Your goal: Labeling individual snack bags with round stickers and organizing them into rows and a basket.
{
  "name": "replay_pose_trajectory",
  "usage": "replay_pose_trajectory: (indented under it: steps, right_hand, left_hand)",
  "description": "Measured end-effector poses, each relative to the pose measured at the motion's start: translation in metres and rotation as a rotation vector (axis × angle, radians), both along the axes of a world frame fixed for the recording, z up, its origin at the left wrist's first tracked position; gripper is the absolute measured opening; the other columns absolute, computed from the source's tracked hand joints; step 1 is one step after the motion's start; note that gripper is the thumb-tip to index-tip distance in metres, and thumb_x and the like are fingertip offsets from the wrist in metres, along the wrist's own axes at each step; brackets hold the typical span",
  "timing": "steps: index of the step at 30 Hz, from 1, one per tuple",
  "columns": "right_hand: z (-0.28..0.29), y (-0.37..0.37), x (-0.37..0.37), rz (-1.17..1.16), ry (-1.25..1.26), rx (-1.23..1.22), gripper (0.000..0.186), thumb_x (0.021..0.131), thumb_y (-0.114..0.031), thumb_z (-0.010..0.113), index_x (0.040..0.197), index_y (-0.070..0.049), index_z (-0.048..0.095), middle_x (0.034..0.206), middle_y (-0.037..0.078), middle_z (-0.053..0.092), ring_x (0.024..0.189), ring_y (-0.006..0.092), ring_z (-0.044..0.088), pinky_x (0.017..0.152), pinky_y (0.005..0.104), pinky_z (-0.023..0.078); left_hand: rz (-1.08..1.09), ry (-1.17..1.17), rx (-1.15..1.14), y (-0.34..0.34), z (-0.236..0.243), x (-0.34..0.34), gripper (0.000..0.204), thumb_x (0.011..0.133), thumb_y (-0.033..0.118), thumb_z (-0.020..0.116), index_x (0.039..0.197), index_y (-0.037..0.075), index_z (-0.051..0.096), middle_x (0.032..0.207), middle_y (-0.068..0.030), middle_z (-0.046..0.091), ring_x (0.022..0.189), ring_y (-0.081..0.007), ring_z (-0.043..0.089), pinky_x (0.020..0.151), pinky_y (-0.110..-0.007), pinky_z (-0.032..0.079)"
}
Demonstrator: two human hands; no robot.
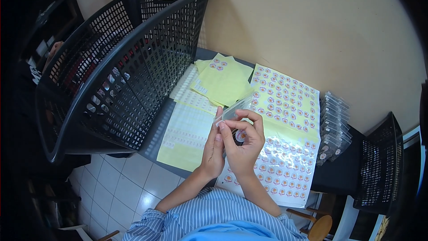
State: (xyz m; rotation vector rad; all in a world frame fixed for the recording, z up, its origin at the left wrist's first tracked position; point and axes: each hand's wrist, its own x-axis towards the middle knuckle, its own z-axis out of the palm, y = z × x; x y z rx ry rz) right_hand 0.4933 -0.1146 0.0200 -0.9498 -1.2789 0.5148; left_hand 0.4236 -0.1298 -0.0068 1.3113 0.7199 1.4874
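Head view: a clear plastic packet (239, 105) is held above the counter (166, 112), in front of the person. The left hand (214, 154) grips its near end with the fingertips; the right hand (244, 149) pinches the same end between thumb and curled fingers, a small white label (220, 124) at the thumb tip. A dark round piece with a printed sticker (240, 135) shows beside the right fingers; whether it belongs to the packet is hidden.

The thin film could bend or slip, since only fingertips hold it, and the label might crease or cling to the thumb.

Below lie a printed sticker sheet (287, 91), a glossy sticker sheet (285, 169) with glare, loose yellow backing sheets (227, 80) and a part-used label sheet (178, 129). A tall black basket (156, 58) walls off the left side; filled packets (334, 125) crowd the right, near a smaller black basket (381, 165). A low-hanging packet could drag the loose sheets.
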Motion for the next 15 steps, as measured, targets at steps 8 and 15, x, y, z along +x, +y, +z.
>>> replay_pose_trajectory:
  steps: [8,15]
  right_hand:
    - [0.006,0.0,-0.001,-0.013,0.0,-0.022,0.011,0.061,-0.003,0.07,0.071,-0.004,0.065,0.092,0.01,0.054,0.078,0.0175,0.054,0.067,0.0277,0.043]
    - [0.002,0.01,0.014,-0.033,-0.132,0.073,0.015,0.059,-0.003,0.071,0.071,-0.003,0.064,0.096,0.01,0.051,0.073,0.0147,0.054,0.059,0.0242,0.045]
  left_hand:
    - [-0.011,-0.015,0.013,0.003,-0.005,0.0,0.056,0.094,0.031,0.015,0.134,-0.002,-0.003,0.13,-0.0229,0.031,0.12,-0.0281,0.034,0.1,-0.034,0.026]
    - [0.002,-0.001,-0.005,0.001,-0.008,0.002,0.05,0.094,0.025,0.015,0.132,-0.007,0.01,0.128,-0.0209,0.034,0.12,-0.0266,0.035,0.1,-0.035,0.027]
